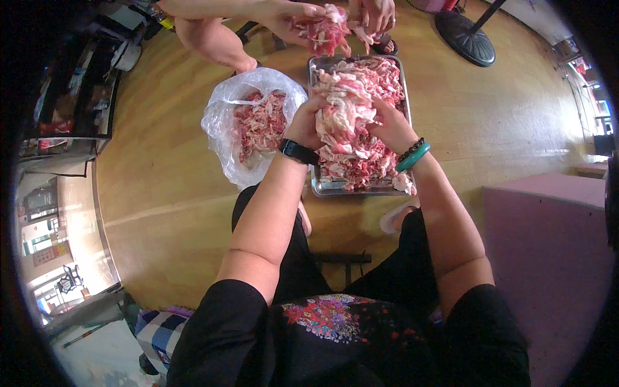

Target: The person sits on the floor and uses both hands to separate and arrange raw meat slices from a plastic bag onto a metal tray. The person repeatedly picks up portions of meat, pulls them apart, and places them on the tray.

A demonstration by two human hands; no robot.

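Between my left hand [307, 121] and my right hand [390, 126] is a large clump of thin raw meat slices [344, 109], pale with fat and pink. Both hands grip it from the sides, with some fingertips hidden in the meat. Below it, more loose slices [360, 167] fill a rectangular metal tray [338, 189]. Left of the tray, a clear plastic bag [220, 113] lies gaping, with a heap of similar meat pieces [261, 121] inside. A black band circles my left wrist; a green bangle and dark beads are on my right.
Across the tray, another person's hands [290, 22] hold a bunch of meat slices [326, 31]. A round black stand base [466, 38] rests on the yellowish floor [449, 106] at the far right. A pink box-like surface [541, 232] stands to my right, a dark shelf unit [72, 87] at far left.
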